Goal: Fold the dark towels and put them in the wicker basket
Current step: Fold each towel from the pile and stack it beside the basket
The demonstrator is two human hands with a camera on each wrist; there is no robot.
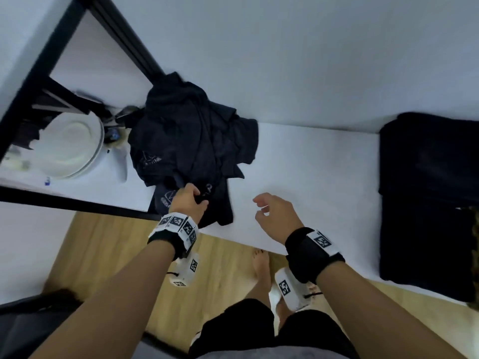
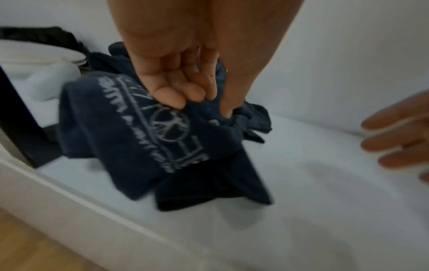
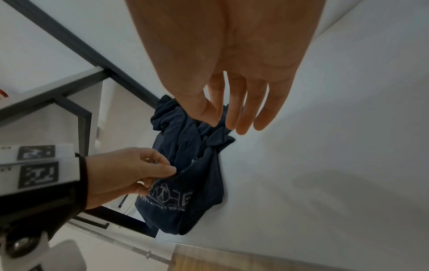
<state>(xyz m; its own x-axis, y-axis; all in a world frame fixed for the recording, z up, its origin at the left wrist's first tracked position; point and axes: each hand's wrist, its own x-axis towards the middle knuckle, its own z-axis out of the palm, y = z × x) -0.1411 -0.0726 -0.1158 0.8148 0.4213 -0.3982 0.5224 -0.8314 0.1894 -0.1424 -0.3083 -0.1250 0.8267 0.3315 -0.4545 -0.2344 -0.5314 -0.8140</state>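
A crumpled heap of dark navy towels [image 1: 191,141] with pale printed lettering lies at the left end of the white surface [image 1: 311,177]. My left hand [image 1: 190,200] pinches a fold of the nearest towel [image 2: 144,139] at the heap's front edge, fingers curled into the cloth [image 3: 185,183]. My right hand [image 1: 269,211] hovers to the right of the heap, fingers loosely spread [image 3: 241,117] and holding nothing. A sliver of wicker basket [image 1: 475,229] shows at the far right edge.
A stack of dark folded cloth [image 1: 427,203] sits at the right end of the surface. A black-framed shelf [image 1: 77,198] on the left holds white plates [image 1: 75,149]. Wooden floor [image 1: 124,250] and my bare feet are below.
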